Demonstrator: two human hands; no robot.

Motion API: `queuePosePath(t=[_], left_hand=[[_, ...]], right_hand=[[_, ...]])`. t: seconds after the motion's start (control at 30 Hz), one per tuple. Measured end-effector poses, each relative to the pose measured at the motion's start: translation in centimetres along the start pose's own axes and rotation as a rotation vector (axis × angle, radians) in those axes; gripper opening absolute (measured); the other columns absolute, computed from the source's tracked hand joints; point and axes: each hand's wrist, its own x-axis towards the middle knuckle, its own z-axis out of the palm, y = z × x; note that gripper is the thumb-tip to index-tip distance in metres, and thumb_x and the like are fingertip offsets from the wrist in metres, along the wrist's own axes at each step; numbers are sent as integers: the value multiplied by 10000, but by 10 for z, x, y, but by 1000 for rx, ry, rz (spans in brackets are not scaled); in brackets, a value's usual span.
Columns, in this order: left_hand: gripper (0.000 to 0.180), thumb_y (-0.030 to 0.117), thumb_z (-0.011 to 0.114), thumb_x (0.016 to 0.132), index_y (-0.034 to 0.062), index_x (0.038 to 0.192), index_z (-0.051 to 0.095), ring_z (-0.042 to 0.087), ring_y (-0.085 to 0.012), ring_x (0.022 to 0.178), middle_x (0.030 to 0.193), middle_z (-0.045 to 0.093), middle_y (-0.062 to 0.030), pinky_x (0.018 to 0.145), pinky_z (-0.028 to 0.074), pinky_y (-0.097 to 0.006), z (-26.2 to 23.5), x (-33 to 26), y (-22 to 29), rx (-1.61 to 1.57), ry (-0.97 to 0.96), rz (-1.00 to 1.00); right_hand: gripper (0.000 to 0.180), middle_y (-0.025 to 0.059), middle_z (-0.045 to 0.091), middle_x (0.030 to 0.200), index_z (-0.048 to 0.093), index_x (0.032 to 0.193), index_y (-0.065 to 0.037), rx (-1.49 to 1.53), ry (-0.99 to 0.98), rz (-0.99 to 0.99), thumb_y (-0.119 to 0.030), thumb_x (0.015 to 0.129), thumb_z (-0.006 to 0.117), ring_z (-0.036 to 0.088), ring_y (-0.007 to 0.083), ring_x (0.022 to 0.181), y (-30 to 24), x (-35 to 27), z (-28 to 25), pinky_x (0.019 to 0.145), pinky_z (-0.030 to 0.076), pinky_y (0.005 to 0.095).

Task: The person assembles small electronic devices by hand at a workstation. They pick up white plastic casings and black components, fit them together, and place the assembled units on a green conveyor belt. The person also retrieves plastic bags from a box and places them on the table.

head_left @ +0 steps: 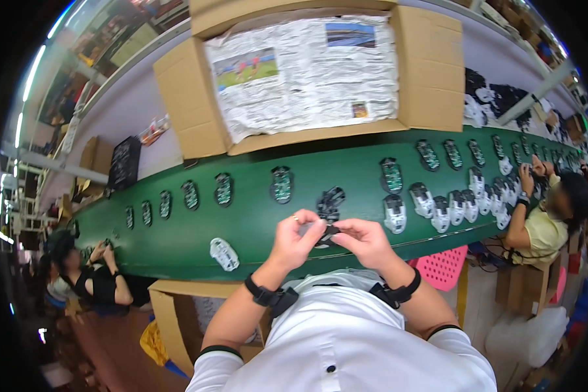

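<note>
At the centre of the frame, fingers hide most of the dark part [331, 230], so its shape is hard to make out. The left hand [297, 240] and right hand [367, 243] meet over it, thumbs and fingers pinched nearly closed on it from either side. Which way the part points I cannot tell. Just above, the black cluster [331, 201] leans toward the upper right along its long axis; its lower end goes behind the hands, and whether it joins the part is unclear. Six boards [281, 185] stand in a row left of centre, long axes roughly upright, with one white shell [224, 254] below them, tilted to the upper left. At the right, shells overlap and shrink from view, too crowded to count. One carton [431, 72] is cut off by the top edge
</note>
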Motion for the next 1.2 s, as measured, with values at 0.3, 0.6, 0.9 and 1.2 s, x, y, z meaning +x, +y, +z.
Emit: queuePosePath(t=[0.3, 0.6, 0.9, 1.2], left_hand=[[362, 292, 662, 961, -32, 1117, 618, 619, -231, 989, 1086, 662, -161, 893, 494, -355, -15, 3, -66, 440, 162, 114], [679, 334, 726, 831, -9, 1380, 523, 371, -460, 1350, 1454, 431, -291, 1087, 368, -499, -145, -77, -124, 1317, 702, -523], [611, 233, 763, 813, -28, 1320, 546, 640, -379, 1074, 1189, 650, -255, 987, 494, -469, -164, -86, -132, 1008, 531, -199], [607, 258, 783, 782, 45, 1302, 553, 707, -392, 834, 871, 718, -191, 752, 564, -470, -95, -31, -84, 944, 507, -163]], right_hand=[[280, 88, 724, 940, 678, 1100, 76, -235, 63, 217, -137, 923, 716, 669, 126, 802, 20, 24, -41, 732, 546, 276], [447, 165, 604, 1285, 630, 1203, -58, -1306, 59, -231, -168, 789, 759, 568, 370, 1173, 46, 12, -93, 986, 484, 444], [213, 120, 709, 959, 705, 1011, -33, -1041, 60, -314, -192, 871, 728, 669, 318, 884, 102, 12, -43, 820, 553, 381], [512, 136, 528, 1384, 614, 1260, -61, -1306, 8, -168, -200, 791, 765, 505, 357, 1242, 97, -4, -55, 1002, 467, 440]])
